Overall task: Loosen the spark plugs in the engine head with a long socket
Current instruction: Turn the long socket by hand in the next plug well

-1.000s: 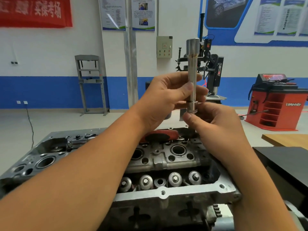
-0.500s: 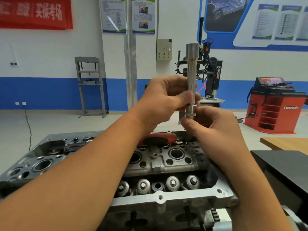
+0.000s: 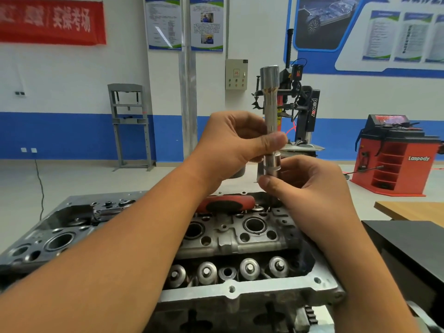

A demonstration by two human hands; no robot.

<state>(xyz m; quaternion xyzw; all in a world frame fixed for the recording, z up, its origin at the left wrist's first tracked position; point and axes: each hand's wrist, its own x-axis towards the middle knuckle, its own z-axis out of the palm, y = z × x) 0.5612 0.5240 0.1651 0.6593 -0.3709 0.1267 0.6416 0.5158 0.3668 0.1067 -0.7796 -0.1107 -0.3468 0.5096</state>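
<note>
A: Where's the long socket [image 3: 271, 102]?

B: Upright in the air above the engine head [image 3: 240, 239], wide end on top. The left hand [image 3: 236, 146] has thumb and fingers curled round its middle.

A: And the right hand [image 3: 310, 188]?

B: Pinching the short collar at the socket's lower end, thumb tip just under it, fingers curled behind.

A: Anything lying on the head?

B: A red-handled tool [image 3: 225, 205] along the far edge, partly behind the left wrist. Open round wells show on top, and a row of valve springs [image 3: 249, 269] on the near side. I can't see any spark plugs in the wells
</note>
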